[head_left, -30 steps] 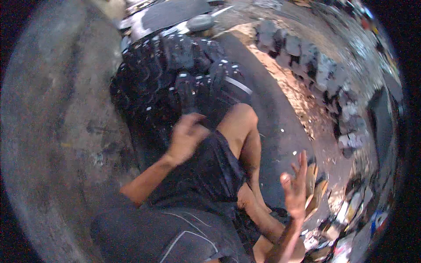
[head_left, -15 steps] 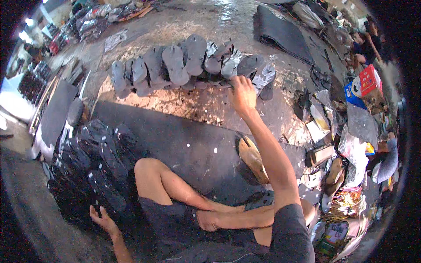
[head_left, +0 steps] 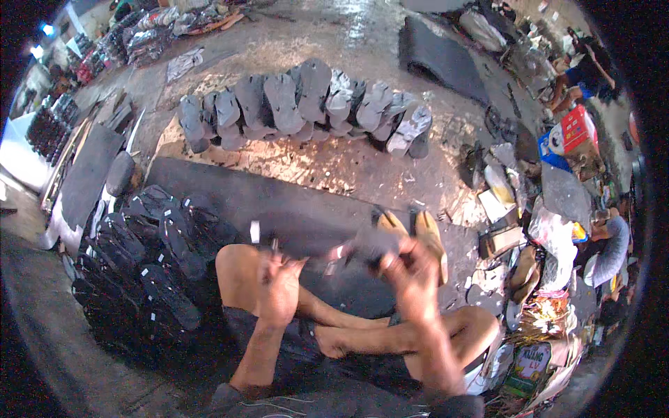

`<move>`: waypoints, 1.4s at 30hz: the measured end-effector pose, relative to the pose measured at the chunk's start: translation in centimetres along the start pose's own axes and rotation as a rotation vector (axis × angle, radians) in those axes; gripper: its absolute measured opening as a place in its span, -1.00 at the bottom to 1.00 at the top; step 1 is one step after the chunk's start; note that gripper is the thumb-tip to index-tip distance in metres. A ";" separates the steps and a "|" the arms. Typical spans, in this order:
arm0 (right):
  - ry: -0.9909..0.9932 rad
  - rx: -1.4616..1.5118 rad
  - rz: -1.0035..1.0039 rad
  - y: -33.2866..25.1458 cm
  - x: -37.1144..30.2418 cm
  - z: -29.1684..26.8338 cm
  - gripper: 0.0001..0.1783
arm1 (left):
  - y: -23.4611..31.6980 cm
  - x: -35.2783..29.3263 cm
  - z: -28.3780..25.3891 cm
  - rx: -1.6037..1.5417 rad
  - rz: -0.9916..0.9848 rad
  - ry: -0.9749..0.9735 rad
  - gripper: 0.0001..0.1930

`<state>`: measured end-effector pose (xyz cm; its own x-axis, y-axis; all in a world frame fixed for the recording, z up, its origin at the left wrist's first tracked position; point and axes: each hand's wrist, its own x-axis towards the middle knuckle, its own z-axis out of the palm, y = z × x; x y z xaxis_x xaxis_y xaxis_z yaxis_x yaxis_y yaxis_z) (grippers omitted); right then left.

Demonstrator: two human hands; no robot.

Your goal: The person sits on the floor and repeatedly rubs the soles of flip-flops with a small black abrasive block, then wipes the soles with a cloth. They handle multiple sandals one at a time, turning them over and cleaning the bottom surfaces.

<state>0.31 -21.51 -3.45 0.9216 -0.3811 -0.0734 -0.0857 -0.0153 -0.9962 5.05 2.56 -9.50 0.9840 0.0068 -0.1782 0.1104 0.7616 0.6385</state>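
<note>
My right hand (head_left: 414, 280), blurred by motion, is closed on a grey flip-flop sole (head_left: 376, 244) above the dark mat. Opposite it, my left hand (head_left: 279, 292) is raised beside my knee, fingers pinched around a small dark piece too smeared to name. Between the hands a dark strip is blurred, with a white label (head_left: 255, 232) near my left fingers. Two tan foot-shaped forms (head_left: 432, 240) with slits lie just beyond my right hand. Farther off, a row of grey flip-flop soles (head_left: 282, 104) leans together on the floor.
Black flip-flops with white labels (head_left: 171, 296) are heaped at my left. A dark rubber mat (head_left: 209, 184) lies before my crossed legs. Scraps, a red box (head_left: 578, 132) and plastic bags (head_left: 554, 240) crowd the right side. A folded black sheet (head_left: 446, 59) lies far back; another person sits at far right.
My right hand has come back from the row of soles toward my lap with a sole. My left hand has risen from beside the black pile to face it.
</note>
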 end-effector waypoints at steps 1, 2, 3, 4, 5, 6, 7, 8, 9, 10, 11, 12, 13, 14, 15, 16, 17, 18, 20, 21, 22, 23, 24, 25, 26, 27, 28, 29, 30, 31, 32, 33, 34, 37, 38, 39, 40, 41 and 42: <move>0.058 0.050 0.062 2.2 -3.4 0.8 -0.71 | 1.1 -0.8 1.0 0.046 -0.002 -0.035 -0.73; 0.106 0.271 0.155 3.8 -5.3 1.4 -0.74 | 1.8 -0.7 2.6 0.072 0.017 -0.080 -0.70; 0.090 0.356 0.164 5.9 -7.2 1.5 -0.75 | 3.1 -1.1 3.9 0.109 0.036 -0.119 -0.67; -0.058 0.044 0.193 5.5 -8.1 1.1 -0.72 | 4.5 -1.7 6.1 0.242 0.000 -0.198 -0.60; -0.122 -0.126 0.074 5.9 -8.5 0.6 -0.63 | 4.8 -2.1 6.8 0.383 0.013 -0.324 -0.56; -0.176 -0.285 -0.059 5.9 -8.8 0.5 -0.53 | 5.8 -2.7 7.5 0.524 0.053 -0.443 -0.51; -0.096 -0.206 -0.093 3.8 -8.2 0.2 -0.41 | 5.9 -2.7 7.4 0.657 0.149 -0.615 -0.50; -0.026 -0.121 -0.135 1.9 -7.4 0.1 -0.28 | 6.0 -2.9 7.5 0.794 0.253 -0.785 -0.49; -0.018 -0.163 -0.325 -1.6 -6.5 -0.1 -0.26 | 6.5 -3.4 8.0 0.892 0.347 -0.822 -0.49; -0.101 -0.237 -0.441 -3.8 -5.9 -0.4 -0.29 | 6.8 -4.1 8.7 0.981 0.432 -0.865 -0.50; -0.171 -0.332 -0.548 -5.4 -6.0 -1.1 -0.31 | 6.3 -4.6 9.4 1.045 0.512 -0.923 -0.50; -0.213 -0.323 -0.529 -6.2 -6.5 -1.3 -0.40 | 5.3 -5.0 9.8 1.058 0.616 -0.925 -0.40; -0.181 -0.399 -0.568 -5.9 -6.8 -1.5 -0.46 | 4.7 -5.6 10.2 0.994 0.551 -0.882 -0.39; -0.197 -0.382 -0.599 -5.9 -7.0 -2.1 -0.45 | 4.2 -6.2 10.5 0.931 0.486 -0.835 -0.38; -0.215 -0.365 -0.630 -5.8 -7.1 -2.7 -0.44 | 3.9 -6.5 10.6 0.868 0.421 -0.784 -0.37; -0.198 -0.351 -0.633 -5.4 -7.2 -3.0 -0.43 | 3.8 -6.2 10.6 0.876 0.438 -0.810 -0.30; -0.182 -0.338 -0.635 -4.9 -7.3 -3.3 -0.43 | 3.6 -6.1 10.1 0.859 0.467 -0.806 -0.30; -0.167 -0.326 -0.636 -4.6 -7.4 -3.4 -0.42 | 3.3 -6.1 9.5 0.840 0.496 -0.802 -0.30; -0.150 -0.367 -0.650 -4.5 -7.4 -3.5 -0.43 | 3.6 -5.6 9.6 0.902 0.515 -0.860 -0.40; -0.141 -0.387 -0.656 -4.6 -7.4 -3.6 -0.44 | 4.0 -5.2 10.0 0.966 0.489 -0.929 -0.45; -0.125 -0.293 -0.524 -4.9 -7.5 -3.6 -0.44 | 4.2 -4.8 10.3 1.025 0.465 -1.003 -0.50; -0.107 -0.198 -0.392 -5.5 -7.8 -3.4 -0.44 | 4.2 -4.5 10.7 1.084 0.438 -1.077 -0.55; -0.139 -0.190 -0.363 -5.3 -7.6 -3.6 -0.43 | 3.8 -4.6 11.3 1.105 0.382 -1.032 -0.65; -0.158 -0.193 -0.330 -5.5 -7.6 -3.9 -0.43 | 3.4 -4.5 11.1 1.077 0.346 -1.038 -0.65; -0.229 -0.284 -0.397 -5.2 -6.9 -4.7 -0.41 | 2.9 -4.5 10.4 1.051 0.307 -1.044 -0.65; -0.301 -0.375 -0.461 -4.6 -6.6 -5.5 -0.40 | 2.5 -4.7 9.9 1.026 0.268 -1.049 -0.65; -0.364 -0.299 -0.376 -2.9 -6.6 -6.8 -0.42 | 1.9 -5.0 9.8 1.007 0.269 -1.005 -0.68; -0.362 -0.185 -0.269 -1.4 -6.4 -6.9 -0.45 | 1.6 -5.3 9.5 1.015 0.184 -0.953 -0.68; -0.360 -0.069 -0.162 0.2 -6.5 -6.7 -0.48 | 1.2 -5.5 9.1 1.024 0.099 -0.899 -0.68; -0.370 0.051 -0.065 1.0 -6.0 -6.4 -0.51 | 0.9 -5.0 8.5 1.039 0.028 -0.833 -0.68; -0.295 0.034 0.118 -0.7 -3.8 -6.9 -0.67 | 0.9 -3.6 7.4 1.227 -0.022 -0.615 -0.66; -0.120 -0.191 0.046 0.7 -0.5 -9.0 -0.57 | 0.0 -0.7 5.8 1.154 0.121 -0.568 -0.66; 0.071 -0.414 0.022 2.4 2.8 -11.3 -0.43 | 0.4 0.5 8.1 0.939 -0.079 -0.375 -0.60; 0.122 -0.782 0.258 9.6 4.4 -16.0 0.10 | -0.1 5.4 7.5 0.411 -0.422 -0.466 -0.21; 0.003 -0.809 0.255 11.4 4.7 -16.4 0.20 | -0.1 5.7 7.4 0.243 -0.450 -0.475 -0.24; -0.101 -0.839 0.257 13.0 4.5 -17.4 0.31 | -0.6 6.0 7.6 0.056 -0.490 -0.503 -0.26; -0.103 -0.852 0.310 13.0 4.7 -16.9 0.31 | -0.3 6.1 7.7 -0.057 -0.543 -0.422 -0.29; -0.008 -0.756 0.373 12.5 4.4 -16.4 0.24 | 0.3 6.0 7.5 -0.179 -0.603 -0.340 -0.32; 0.091 -0.658 0.437 12.1 4.0 -15.9 0.18 | 0.6 6.2 6.8 -0.186 -0.538 -0.338 -0.39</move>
<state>-3.11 -37.92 -15.06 0.7210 -0.5523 -0.4184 -0.6643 -0.3793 -0.6441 12.14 -1.32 -5.13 0.7913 -0.5867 -0.1724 0.6028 0.7012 0.3807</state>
